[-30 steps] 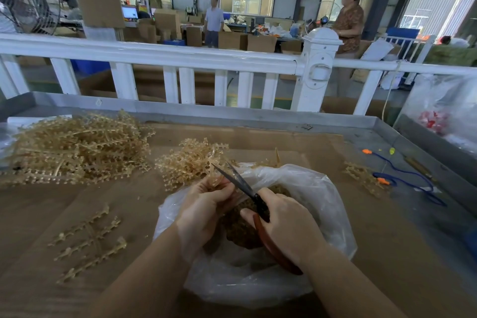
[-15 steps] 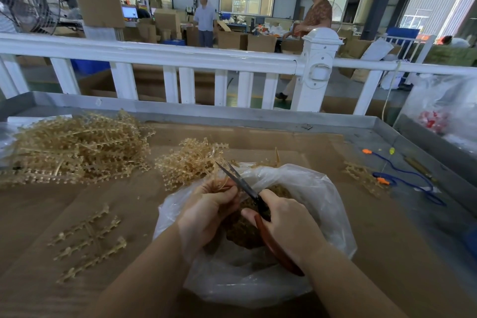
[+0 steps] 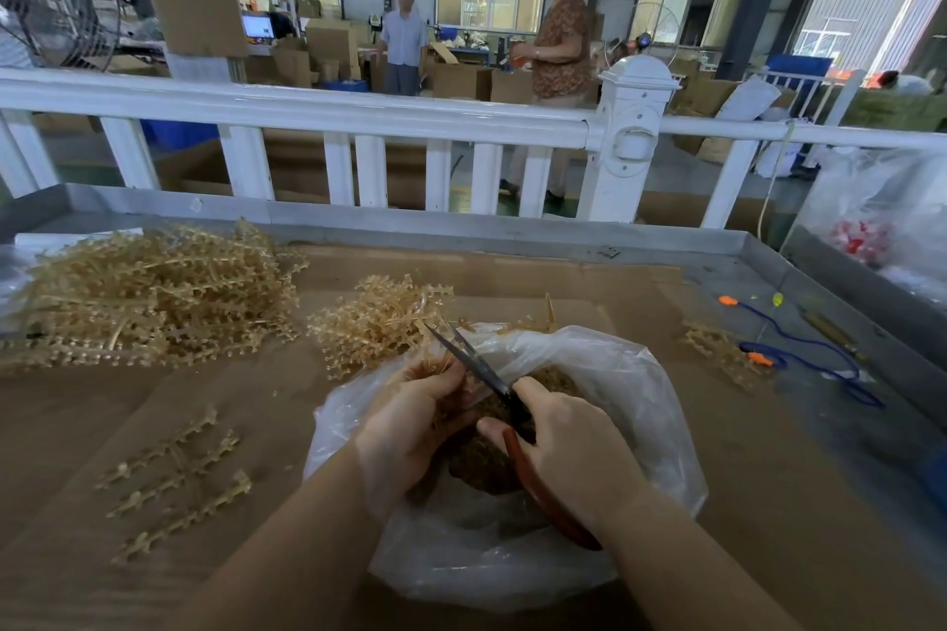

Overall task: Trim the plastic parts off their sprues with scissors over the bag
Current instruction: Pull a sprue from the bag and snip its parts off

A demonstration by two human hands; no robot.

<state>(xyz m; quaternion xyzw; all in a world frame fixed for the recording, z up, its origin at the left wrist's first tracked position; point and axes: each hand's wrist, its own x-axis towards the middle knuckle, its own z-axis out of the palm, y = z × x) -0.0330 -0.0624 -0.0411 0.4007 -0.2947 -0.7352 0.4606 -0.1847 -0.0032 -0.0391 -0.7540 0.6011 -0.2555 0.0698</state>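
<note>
Gripping a translucent amber sprue (image 3: 435, 369) of small toothed plastic parts, the left hand (image 3: 415, 420) is curling its fingers around the piece above the mouth of a crinkled clear plastic bag (image 3: 604, 374). The right hand (image 3: 574, 456) is clasping red-handled scissors (image 3: 492, 384), whose slim dark blades are standing slightly parted and pointing up and away, beside the sprue. Trimmed brownish parts (image 3: 481, 471) are lying heaped inside the bag. A small tangle of untrimmed sprues (image 3: 379, 323) is resting just beyond the bag, with a larger bristly pile (image 3: 148, 292) at far left. Three stripped comb-like strips (image 3: 174, 477) are lying on the flat brown cardboard sheet (image 3: 512, 277) lining the metal-rimmed table (image 3: 410, 226). A blue cord (image 3: 815, 348) is trailing at right, before a white railing (image 3: 317, 113).
</note>
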